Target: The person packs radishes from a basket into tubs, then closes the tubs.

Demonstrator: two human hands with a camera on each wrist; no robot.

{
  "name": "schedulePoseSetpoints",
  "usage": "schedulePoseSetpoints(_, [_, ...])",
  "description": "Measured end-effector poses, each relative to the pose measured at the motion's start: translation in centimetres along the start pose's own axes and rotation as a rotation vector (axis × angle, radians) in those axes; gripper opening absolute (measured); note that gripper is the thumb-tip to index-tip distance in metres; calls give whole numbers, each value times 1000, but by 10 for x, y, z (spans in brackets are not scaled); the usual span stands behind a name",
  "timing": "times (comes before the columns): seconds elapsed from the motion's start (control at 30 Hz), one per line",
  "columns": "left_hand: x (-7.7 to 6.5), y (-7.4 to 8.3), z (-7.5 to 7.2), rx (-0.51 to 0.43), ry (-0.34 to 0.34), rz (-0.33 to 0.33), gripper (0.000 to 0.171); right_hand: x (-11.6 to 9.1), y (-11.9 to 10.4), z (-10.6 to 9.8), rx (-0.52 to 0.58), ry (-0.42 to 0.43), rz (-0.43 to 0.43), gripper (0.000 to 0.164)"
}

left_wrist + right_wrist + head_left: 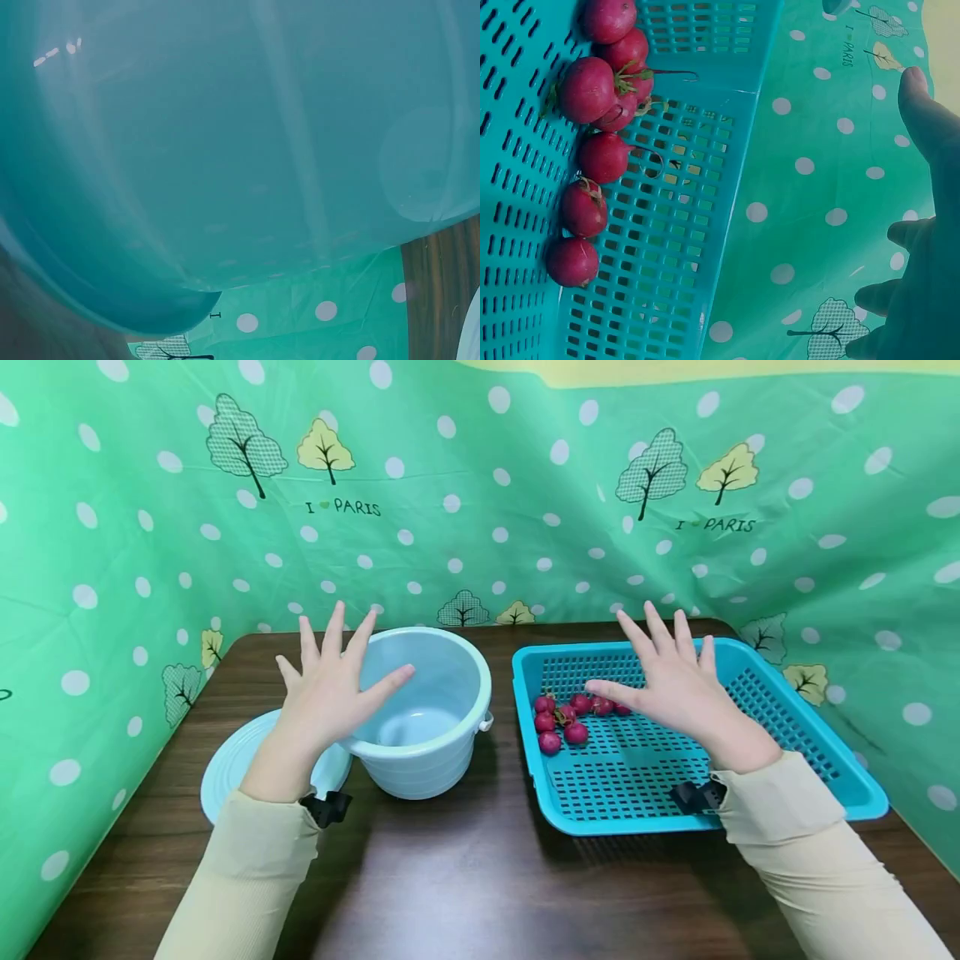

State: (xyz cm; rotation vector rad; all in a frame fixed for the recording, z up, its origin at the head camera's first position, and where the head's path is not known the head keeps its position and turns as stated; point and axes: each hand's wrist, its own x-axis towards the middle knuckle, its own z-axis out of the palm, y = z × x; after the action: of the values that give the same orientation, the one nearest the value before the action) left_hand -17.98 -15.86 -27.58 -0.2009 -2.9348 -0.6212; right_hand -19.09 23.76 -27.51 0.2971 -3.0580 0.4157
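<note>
In the head view my left hand (322, 697) is spread wide, its thumb overlapping the light blue bucket (420, 768). The bucket's wall (247, 165) fills most of the left wrist view. My right hand (671, 689), fingers also spread, hovers over the turquoise perforated basket (622, 785). Several red radishes (550, 742) lie at the basket's back left, the thumb overlapping the row in the head view. In the right wrist view those radishes (586, 90) show thin roots and short green stem ends, apart from the fingers (922, 105). Neither hand holds anything.
A light blue round lid (232, 760) lies on the dark wooden table (450, 893) left of the bucket, partly hidden by the left forearm. Green dotted cloth (510, 510) hangs behind and along both sides. A white handle joint (486, 722) juts from the bucket's right side.
</note>
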Motion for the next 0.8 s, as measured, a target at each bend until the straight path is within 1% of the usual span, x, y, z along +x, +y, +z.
schedulePoseSetpoints(0.23, [0,-2,-5,-74,-6,-11,92,4,-1,-8,103,-93,16,100])
schedulePoseSetpoints(0.4, [0,-4,-7,-132,4,-21,91,8,-1,-12,156,-112,-3,96])
schedulePoseSetpoints(0.47, [0,-5,-7,-158,13,-29,90,8,0,-14,188,-117,-17,94])
schedulePoseSetpoints(0.67, [-2,-11,-4,-257,53,-55,89,8,0,-20,326,-188,-20,90])
schedulePoseSetpoints(0.8, [-4,-18,0,-324,94,-60,86,9,0,-20,363,-218,-30,87])
